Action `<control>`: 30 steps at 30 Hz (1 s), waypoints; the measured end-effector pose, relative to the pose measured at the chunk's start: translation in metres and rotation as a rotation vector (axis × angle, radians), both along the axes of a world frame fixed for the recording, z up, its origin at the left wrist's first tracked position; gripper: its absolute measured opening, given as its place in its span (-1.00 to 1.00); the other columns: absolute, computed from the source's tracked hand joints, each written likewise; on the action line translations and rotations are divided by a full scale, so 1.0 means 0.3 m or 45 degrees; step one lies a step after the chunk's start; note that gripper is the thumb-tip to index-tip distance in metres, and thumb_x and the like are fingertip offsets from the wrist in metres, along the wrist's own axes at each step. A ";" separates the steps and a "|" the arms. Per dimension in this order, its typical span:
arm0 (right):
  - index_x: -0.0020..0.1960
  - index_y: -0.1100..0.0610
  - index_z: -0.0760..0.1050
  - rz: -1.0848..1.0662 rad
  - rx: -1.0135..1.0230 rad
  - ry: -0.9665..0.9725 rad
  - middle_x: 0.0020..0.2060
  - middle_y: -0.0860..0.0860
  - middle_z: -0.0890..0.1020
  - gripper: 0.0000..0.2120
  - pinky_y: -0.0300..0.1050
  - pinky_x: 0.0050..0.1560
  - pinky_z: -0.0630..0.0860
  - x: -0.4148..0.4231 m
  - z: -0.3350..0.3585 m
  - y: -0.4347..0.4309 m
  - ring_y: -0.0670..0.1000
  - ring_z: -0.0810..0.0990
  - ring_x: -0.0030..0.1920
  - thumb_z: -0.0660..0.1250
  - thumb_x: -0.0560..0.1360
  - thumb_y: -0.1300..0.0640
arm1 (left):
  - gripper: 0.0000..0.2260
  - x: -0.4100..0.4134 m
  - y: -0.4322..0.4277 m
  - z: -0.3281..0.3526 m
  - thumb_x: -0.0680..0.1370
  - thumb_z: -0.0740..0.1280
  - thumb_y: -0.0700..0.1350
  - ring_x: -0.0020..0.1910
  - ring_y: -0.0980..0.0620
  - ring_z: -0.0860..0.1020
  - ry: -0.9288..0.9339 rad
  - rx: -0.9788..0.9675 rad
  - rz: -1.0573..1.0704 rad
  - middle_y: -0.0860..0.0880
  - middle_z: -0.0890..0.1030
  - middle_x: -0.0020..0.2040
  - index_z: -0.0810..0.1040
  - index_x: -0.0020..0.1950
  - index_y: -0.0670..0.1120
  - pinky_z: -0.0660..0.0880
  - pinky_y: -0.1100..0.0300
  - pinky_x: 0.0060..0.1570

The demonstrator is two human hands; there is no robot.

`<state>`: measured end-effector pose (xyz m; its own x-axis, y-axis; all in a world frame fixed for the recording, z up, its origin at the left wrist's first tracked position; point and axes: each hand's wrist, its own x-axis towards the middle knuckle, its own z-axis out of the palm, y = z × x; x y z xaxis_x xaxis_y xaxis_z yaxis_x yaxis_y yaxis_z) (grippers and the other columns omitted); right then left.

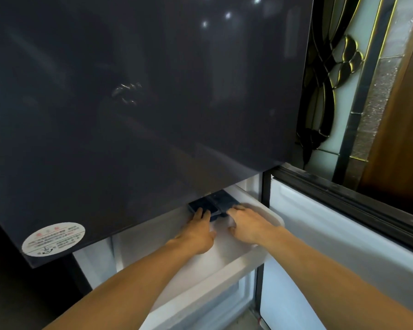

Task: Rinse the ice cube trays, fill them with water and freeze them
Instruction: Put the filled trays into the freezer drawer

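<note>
A dark blue ice cube tray [216,201] lies at the back of a pulled-out white freezer drawer [243,263], partly under the dark upper fridge door. My left hand [199,231] reaches into the drawer, its straight fingers resting on the tray's near left edge. My right hand [247,223] grips the tray's near right edge with its fingers curled over it. The far part of the tray is hidden in shadow.
The glossy dark upper fridge door [141,103] fills most of the view and carries a round sticker [53,238] low on the left. The freezer door [343,234] stands open at right. A decorated glass panel [339,67] and wooden frame stand behind.
</note>
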<state>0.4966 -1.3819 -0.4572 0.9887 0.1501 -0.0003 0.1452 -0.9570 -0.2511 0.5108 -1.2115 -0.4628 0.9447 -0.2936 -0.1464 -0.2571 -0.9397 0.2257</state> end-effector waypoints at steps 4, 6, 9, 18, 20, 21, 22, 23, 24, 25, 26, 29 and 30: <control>0.38 0.05 0.46 -0.050 0.058 0.001 0.31 0.04 0.56 -0.66 -0.01 0.28 0.53 -0.047 0.008 0.004 0.10 0.56 0.24 0.29 0.63 0.03 | -0.35 -0.042 0.018 0.009 0.68 0.23 0.04 0.62 -0.14 0.09 -0.051 -0.047 -0.013 -0.09 -0.08 0.67 -0.03 0.66 -0.06 0.23 -0.05 0.53; 0.29 0.03 0.51 -0.091 0.058 -0.011 0.24 0.03 0.59 -0.74 -0.04 0.22 0.56 -0.079 0.005 0.009 0.08 0.59 0.16 0.28 0.64 0.01 | -0.37 -0.085 0.035 0.012 0.67 0.25 0.06 0.61 -0.14 0.13 -0.094 -0.081 -0.030 -0.09 -0.02 0.67 0.04 0.65 -0.02 0.27 -0.07 0.51; 0.23 0.01 0.52 -0.164 0.060 -0.063 0.19 0.02 0.61 -0.78 -0.07 0.15 0.54 -0.136 0.014 0.031 0.07 0.60 0.10 0.29 0.64 -0.04 | -0.44 -0.166 0.075 0.020 0.65 0.28 0.07 0.54 -0.11 0.28 -0.188 -0.163 -0.056 -0.03 0.13 0.63 0.16 0.61 0.03 0.36 -0.06 0.46; 0.11 0.04 0.60 -0.116 0.126 -0.384 0.05 -0.02 0.61 -0.81 -0.12 -0.01 0.50 -0.400 0.135 0.223 0.03 0.61 0.00 0.29 0.63 -0.03 | -0.68 -0.479 0.344 0.121 0.66 0.24 0.08 0.23 0.08 0.56 -0.517 -0.458 -0.144 0.10 0.56 0.33 0.49 0.40 0.09 0.51 0.14 0.23; -0.06 0.07 0.57 -0.067 0.110 -0.481 -0.11 -0.02 0.58 -0.79 -0.02 -0.08 0.53 -0.470 0.191 0.293 0.07 0.59 -0.11 0.28 0.62 -0.04 | -0.74 -0.546 0.428 0.156 0.66 0.23 0.08 0.08 0.13 0.59 -0.600 -0.526 -0.123 0.14 0.63 0.19 0.54 0.31 0.10 0.54 0.20 0.10; -0.12 0.07 0.55 -0.043 0.115 -0.533 -0.18 -0.04 0.56 -0.77 0.00 -0.12 0.52 -0.506 0.221 0.332 0.07 0.57 -0.16 0.27 0.62 -0.05 | -0.78 -0.579 0.473 0.176 0.66 0.23 0.08 0.00 0.15 0.59 -0.638 -0.560 -0.101 0.16 0.64 0.12 0.55 0.26 0.12 0.55 0.20 0.04; -0.18 0.05 0.52 -0.013 0.119 -0.589 -0.24 -0.07 0.53 -0.73 0.01 -0.15 0.51 -0.542 0.253 0.374 0.06 0.54 -0.20 0.27 0.61 -0.07 | -0.80 -0.613 0.520 0.198 0.65 0.23 0.09 -0.06 0.18 0.58 -0.680 -0.590 -0.082 0.19 0.64 0.04 0.56 0.22 0.13 0.55 0.20 0.00; -0.24 0.05 0.48 0.020 0.116 -0.643 -0.29 -0.08 0.51 -0.69 0.02 -0.18 0.50 -0.577 0.284 0.420 0.06 0.53 -0.23 0.26 0.61 -0.09 | -0.82 -0.646 0.569 0.221 0.65 0.23 0.09 -0.12 0.19 0.56 -0.728 -0.616 -0.067 0.20 0.63 -0.02 0.56 0.18 0.14 0.56 0.17 -0.02; -0.28 0.05 0.44 0.059 0.112 -0.697 -0.34 -0.07 0.50 -0.65 0.01 -0.22 0.49 -0.608 0.314 0.466 0.05 0.52 -0.26 0.26 0.60 -0.12 | -0.84 -0.678 0.619 0.247 0.64 0.23 0.10 -0.16 0.18 0.56 -0.780 -0.641 -0.055 0.20 0.63 -0.07 0.56 0.15 0.15 0.56 0.15 -0.04; -0.32 0.05 0.41 0.102 0.112 -0.749 -0.39 -0.07 0.48 -0.61 0.00 -0.27 0.46 -0.636 0.347 0.516 0.04 0.50 -0.30 0.26 0.60 -0.14 | -0.86 -0.711 0.672 0.275 0.64 0.23 0.10 -0.19 0.17 0.57 -0.831 -0.672 -0.043 0.20 0.63 -0.11 0.55 0.12 0.16 0.57 0.12 -0.06; -0.36 0.05 0.38 0.145 0.122 -0.807 -0.43 -0.07 0.46 -0.58 -0.03 -0.32 0.42 -0.661 0.381 0.567 0.02 0.47 -0.35 0.27 0.59 -0.15 | -0.87 -0.743 0.722 0.305 0.63 0.24 0.10 -0.22 0.17 0.58 -0.876 -0.704 -0.035 0.19 0.64 -0.14 0.55 0.09 0.16 0.58 0.09 -0.10; -0.43 -0.01 0.26 0.295 0.204 -0.944 -0.53 -0.10 0.37 -0.53 -0.10 -0.41 0.29 -0.726 0.493 0.727 -0.04 0.38 -0.44 0.29 0.57 -0.15 | -0.88 -0.838 0.870 0.401 0.65 0.25 0.10 -0.27 0.16 0.59 -1.008 -0.772 -0.022 0.21 0.62 -0.22 0.56 0.05 0.15 0.59 0.09 -0.22; -0.45 -0.03 0.25 0.355 0.248 -0.970 -0.54 -0.11 0.38 -0.52 -0.11 -0.42 0.30 -0.745 0.531 0.783 -0.06 0.39 -0.46 0.27 0.57 -0.16 | -0.87 -0.869 0.917 0.434 0.64 0.24 0.11 -0.28 0.17 0.58 -1.064 -0.789 -0.019 0.23 0.60 -0.25 0.56 0.03 0.15 0.57 0.15 -0.26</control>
